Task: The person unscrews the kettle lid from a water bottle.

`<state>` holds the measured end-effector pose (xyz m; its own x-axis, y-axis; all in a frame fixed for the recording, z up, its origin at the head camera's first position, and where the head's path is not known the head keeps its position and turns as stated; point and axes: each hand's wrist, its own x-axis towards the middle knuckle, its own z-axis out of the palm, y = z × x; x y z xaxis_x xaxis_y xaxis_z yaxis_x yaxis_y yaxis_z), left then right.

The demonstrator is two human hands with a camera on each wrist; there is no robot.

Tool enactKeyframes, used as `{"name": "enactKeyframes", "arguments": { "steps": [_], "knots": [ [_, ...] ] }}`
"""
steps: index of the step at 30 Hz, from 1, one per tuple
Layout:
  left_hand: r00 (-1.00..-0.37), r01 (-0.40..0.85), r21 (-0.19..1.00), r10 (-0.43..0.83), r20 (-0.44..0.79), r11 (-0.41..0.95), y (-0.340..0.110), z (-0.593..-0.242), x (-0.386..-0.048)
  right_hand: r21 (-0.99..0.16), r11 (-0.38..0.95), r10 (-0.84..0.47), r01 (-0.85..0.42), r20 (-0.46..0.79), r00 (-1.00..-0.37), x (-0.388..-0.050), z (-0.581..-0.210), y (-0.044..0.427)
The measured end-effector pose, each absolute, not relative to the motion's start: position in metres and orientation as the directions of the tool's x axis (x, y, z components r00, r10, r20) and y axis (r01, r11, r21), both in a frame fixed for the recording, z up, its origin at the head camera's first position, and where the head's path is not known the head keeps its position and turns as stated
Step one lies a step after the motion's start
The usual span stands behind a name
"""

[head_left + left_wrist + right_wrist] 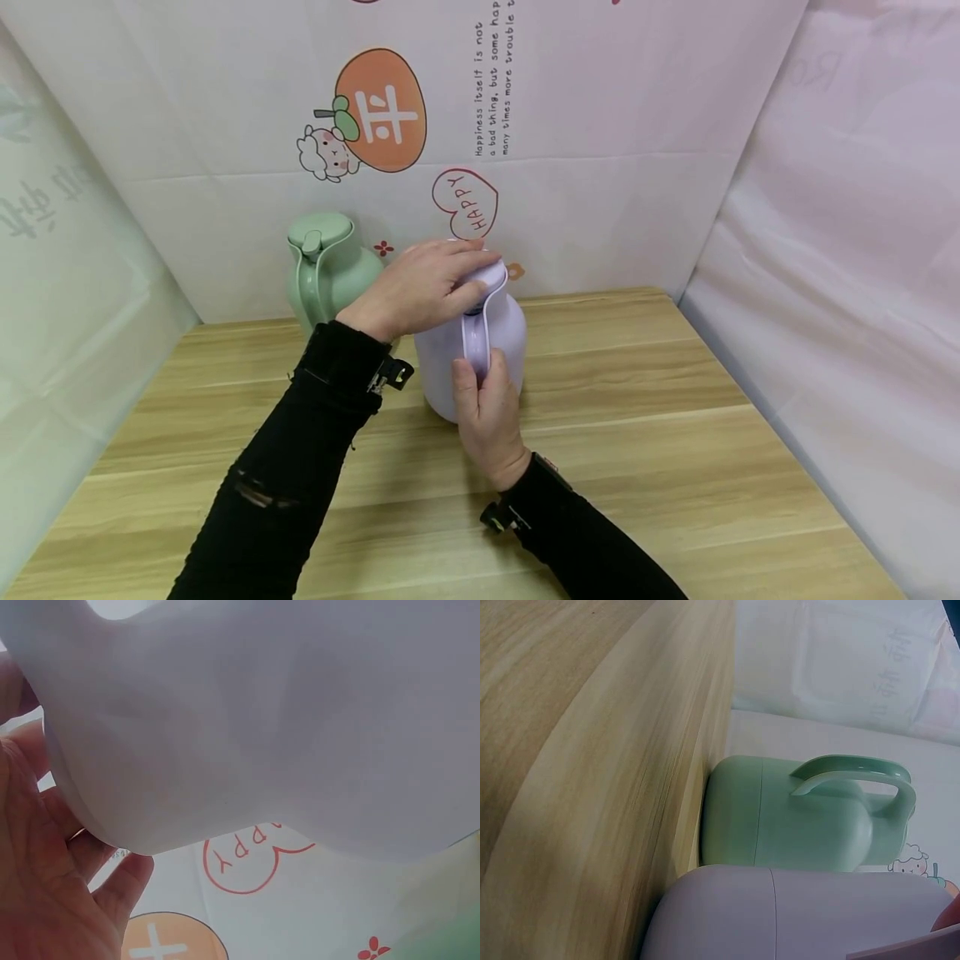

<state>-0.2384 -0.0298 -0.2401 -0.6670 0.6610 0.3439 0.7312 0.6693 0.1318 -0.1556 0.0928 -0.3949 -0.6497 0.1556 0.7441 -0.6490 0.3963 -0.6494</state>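
Note:
A lilac thermos jug [512,337] stands upright on the table, its handle [476,343] facing me. My right hand [491,421] grips that handle, with the thumb along its near side. Over the top of the jug lies my left hand [420,287], its thumb and fingers curved round the lid [492,277]. A small dark spot shows just under the left thumb; whether the lid sits tight is hidden. In the left wrist view, the fingers [124,889] reach round the rim of the pale jug [262,735]. The right wrist view shows the lilac body [840,907] low down.
A green thermos jug [352,271] of the same shape stands left of the lilac one, partly behind my left hand. The wood-grain table [637,433] meets a printed white cloth [615,192] at the back. White cloth also hangs on both sides.

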Motion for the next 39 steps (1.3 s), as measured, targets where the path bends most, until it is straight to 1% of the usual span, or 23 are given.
{"name": "enactKeyframes", "arguments": {
  "steps": [4, 9, 16, 23, 33, 39],
  "knots": [
    [-0.676, 0.723, 0.138, 0.654, 0.339, 0.677, -0.0291, -0.2398, -0.2379, -0.651, 0.397, 0.153, -0.648, 0.742, -0.652, -0.1558, -0.3955, 0.0931],
    [-0.672, 0.725, 0.136, 0.651, 0.353, 0.675, -0.028, -0.2401, -0.2384, -0.653, 0.397, 0.152, -0.645, 0.74, -0.655, -0.1556, -0.3955, 0.0932],
    [-0.68, 0.707, 0.096, 0.637, 0.364, 0.7, -0.0259, -0.2393, -0.2365, -0.661, 0.393, 0.151, -0.639, 0.732, -0.665, -0.1558, -0.3958, 0.0934],
    [-0.673, 0.697, 0.055, 0.626, 0.393, 0.715, -0.0241, -0.2394, -0.2349, -0.665, 0.387, 0.144, -0.639, 0.728, -0.67, -0.1549, -0.3953, 0.0933],
    [-0.704, 0.649, 0.036, 0.583, 0.405, 0.76, -0.0211, -0.2396, -0.2327, -0.673, 0.378, 0.133, -0.636, 0.719, -0.682, -0.1547, -0.3951, 0.0938],
    [-0.695, 0.641, 0.015, 0.571, 0.437, 0.768, -0.0203, -0.2403, -0.2328, -0.673, 0.37, 0.133, -0.64, 0.721, -0.68, -0.154, -0.3942, 0.0935]
  ]
}}
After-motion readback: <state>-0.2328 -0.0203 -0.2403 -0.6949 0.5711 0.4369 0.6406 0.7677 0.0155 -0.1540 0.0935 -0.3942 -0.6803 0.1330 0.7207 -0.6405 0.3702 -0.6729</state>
